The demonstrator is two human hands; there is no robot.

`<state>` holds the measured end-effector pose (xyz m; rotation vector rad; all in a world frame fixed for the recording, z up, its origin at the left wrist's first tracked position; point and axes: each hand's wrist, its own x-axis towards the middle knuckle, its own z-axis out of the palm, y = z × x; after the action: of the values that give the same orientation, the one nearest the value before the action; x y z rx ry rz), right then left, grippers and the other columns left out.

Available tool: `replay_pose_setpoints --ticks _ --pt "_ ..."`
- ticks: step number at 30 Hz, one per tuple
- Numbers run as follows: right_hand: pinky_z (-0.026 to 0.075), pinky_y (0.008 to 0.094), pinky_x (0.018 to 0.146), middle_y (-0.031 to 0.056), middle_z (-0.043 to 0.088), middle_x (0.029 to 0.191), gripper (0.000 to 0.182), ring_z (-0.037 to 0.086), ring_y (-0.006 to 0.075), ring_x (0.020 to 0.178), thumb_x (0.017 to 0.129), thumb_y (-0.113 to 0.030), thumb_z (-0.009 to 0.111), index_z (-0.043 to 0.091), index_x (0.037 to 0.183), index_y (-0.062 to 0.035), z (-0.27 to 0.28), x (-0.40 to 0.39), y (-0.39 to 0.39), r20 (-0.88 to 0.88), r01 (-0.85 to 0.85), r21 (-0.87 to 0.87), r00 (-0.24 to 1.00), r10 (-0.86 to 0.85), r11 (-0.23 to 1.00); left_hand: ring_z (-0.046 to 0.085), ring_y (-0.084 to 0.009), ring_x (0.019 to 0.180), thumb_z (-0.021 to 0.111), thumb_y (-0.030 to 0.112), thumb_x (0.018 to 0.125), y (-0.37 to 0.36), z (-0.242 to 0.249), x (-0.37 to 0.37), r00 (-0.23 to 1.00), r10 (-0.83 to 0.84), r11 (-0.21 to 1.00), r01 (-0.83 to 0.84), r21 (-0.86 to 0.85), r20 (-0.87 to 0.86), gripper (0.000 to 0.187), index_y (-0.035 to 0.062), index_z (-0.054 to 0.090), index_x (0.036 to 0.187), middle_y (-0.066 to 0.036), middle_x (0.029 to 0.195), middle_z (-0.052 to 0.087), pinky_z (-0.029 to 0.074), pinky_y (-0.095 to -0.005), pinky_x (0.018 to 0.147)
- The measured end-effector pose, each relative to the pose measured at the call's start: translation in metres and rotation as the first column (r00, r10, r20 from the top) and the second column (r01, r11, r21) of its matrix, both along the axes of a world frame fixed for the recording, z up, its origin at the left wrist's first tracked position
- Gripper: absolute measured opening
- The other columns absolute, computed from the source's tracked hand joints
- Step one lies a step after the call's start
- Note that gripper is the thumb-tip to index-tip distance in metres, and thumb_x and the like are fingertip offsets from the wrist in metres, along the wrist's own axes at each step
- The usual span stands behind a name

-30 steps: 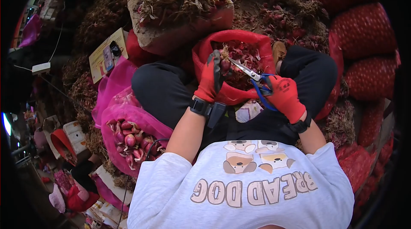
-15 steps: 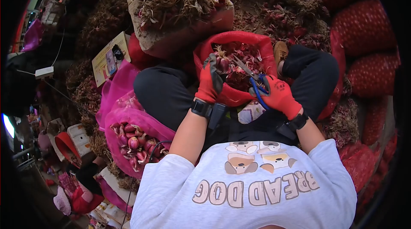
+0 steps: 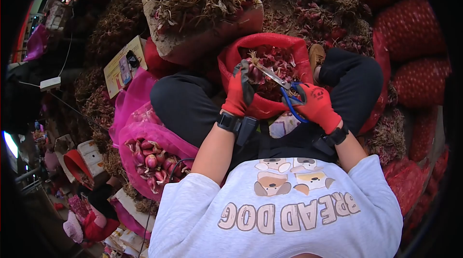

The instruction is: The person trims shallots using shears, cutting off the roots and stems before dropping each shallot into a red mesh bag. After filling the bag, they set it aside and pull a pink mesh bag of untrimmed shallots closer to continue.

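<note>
Red cloth covers the right hand, its grip closed round the blue handles of the scissors; the blades lie close together, their tips at dry roots. Gloved likewise, the left hand has its grip part-closed on a small bunch of onions, roots facing away from the wrist. That bunch is over the open red sack. Beyond stands a block topped with dry onion plants; off right, filled net sacks are stacked.

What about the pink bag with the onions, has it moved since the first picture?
No, the pink bag looks unmoved: it lies in the same place by the pale board.
</note>
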<state>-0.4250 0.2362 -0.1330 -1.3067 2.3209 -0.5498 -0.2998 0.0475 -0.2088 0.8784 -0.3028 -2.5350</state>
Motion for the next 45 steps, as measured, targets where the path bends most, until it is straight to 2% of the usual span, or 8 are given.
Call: replay_pose_setpoints --ticks 8,14,17,20,23,36,39,45 --pt "0.048 0.0408 0.067 0.0123 0.063 0.08 0.045 0.062 0.0326 0.077 0.075 -0.053 0.066 0.063 0.091 -0.011 0.002 0.002 -0.001 0.117 0.024 0.052 0.993 -0.03 0.998 0.056 -0.007 0.09 0.053 0.023 0.095 0.004 -0.002 0.0 1.0 -0.02 0.994 0.021 -0.107 0.01 0.014 0.012 0.055 0.105 0.003 0.096 0.055 0.051 -0.0214 0.081" --pt "0.049 0.0408 0.067 0.0128 0.063 0.075 0.04 0.063 0.031 0.075 0.074 -0.047 0.068 0.063 0.083 -0.0089 -0.017 0.003 0.006 -0.132 -0.035 0.128 0.99 0.052 0.991 0.055 -0.0087 0.093 0.052 0.019 0.095 0.009 0.004 0.005 0.997 -0.076 0.985 0.079 -0.154 0.021 0.014 0.013 0.053 0.107 0.003 0.1 0.053 0.05 -0.0283 0.087" --pt "0.049 0.0387 0.067 0.0127 0.065 0.075 0.037 0.064 0.0295 0.075 0.075 -0.044 0.068 0.065 0.085 -0.0086 -0.018 0.002 0.006 0.028 -0.018 0.14 1.0 0.014 0.99 0.056 -0.0103 0.092 0.053 0.02 0.094 0.008 0.017 0.005 0.99 -0.132 0.967 0.141 -0.214 0.054 0.016 0.0142 0.054 0.109 0.003 0.099 0.053 0.05 -0.0353 0.089" --pt "0.045 0.0315 0.056 0.009 0.062 0.064 0.025 0.061 0.0166 0.058 0.079 -0.03 0.07 0.067 0.08 -0.0054 -0.001 0.002 0.004 0.563 0.079 0.008 0.823 -0.07 0.997 0.056 -0.0115 0.091 0.054 0.021 0.094 0.007 0.013 0.005 0.989 -0.135 0.973 0.143 -0.181 0.057 0.017 0.0154 0.053 0.11 0.003 0.099 0.053 0.049 -0.0409 0.089" --pt "0.048 0.0355 0.066 0.0138 0.067 0.078 0.034 0.064 0.0276 0.075 0.077 -0.039 0.068 0.069 0.092 -0.0086 -0.005 -0.001 0.001 0.629 0.06 0.18 0.76 -0.162 0.982 0.057 -0.012 0.089 0.056 0.023 0.093 0.007 0.016 0.005 0.993 -0.101 0.984 0.108 -0.143 0.054 0.018 0.0155 0.053 0.109 0.003 0.098 0.054 0.049 -0.0425 0.089" --pt "0.048 0.0399 0.068 0.0103 0.066 0.084 0.044 0.063 0.0306 0.08 0.078 -0.054 0.063 0.065 0.09 -0.0111 0.006 0.008 -0.009 0.198 0.003 0.054 0.98 -0.014 0.999 0.058 -0.0119 0.088 0.06 0.029 0.09 0.005 -0.007 0.003 0.995 0.031 0.984 -0.013 -0.179 0.097 0.022 0.0157 0.056 0.107 0.003 0.096 0.056 0.049 -0.0396 0.087" --pt "0.048 0.0402 0.068 0.0103 0.066 0.084 0.044 0.063 0.0306 0.08 0.078 -0.054 0.063 0.065 0.089 -0.0105 0.003 0.009 -0.01 0.206 0.021 0.008 0.978 -0.022 1.0 0.057 -0.0097 0.089 0.06 0.026 0.091 0.002 -0.014 0.006 0.953 -0.116 0.958 0.033 -0.285 -0.281 0.02 0.0152 0.056 0.107 0.003 0.096 0.056 0.05 -0.0372 0.085" --pt "0.048 0.0403 0.066 0.0113 0.066 0.079 0.042 0.063 0.0308 0.077 0.077 -0.051 0.064 0.066 0.086 -0.0105 0.007 0.01 -0.011 0.272 0.057 0.006 0.961 -0.057 0.998 0.057 -0.0095 0.088 0.058 0.016 0.092 0.009 0.002 -0.002 0.999 0.02 0.97 -0.027 -0.241 -0.03 0.017 0.0082 0.055 0.106 0.001 0.096 0.056 0.05 -0.0256 0.082"
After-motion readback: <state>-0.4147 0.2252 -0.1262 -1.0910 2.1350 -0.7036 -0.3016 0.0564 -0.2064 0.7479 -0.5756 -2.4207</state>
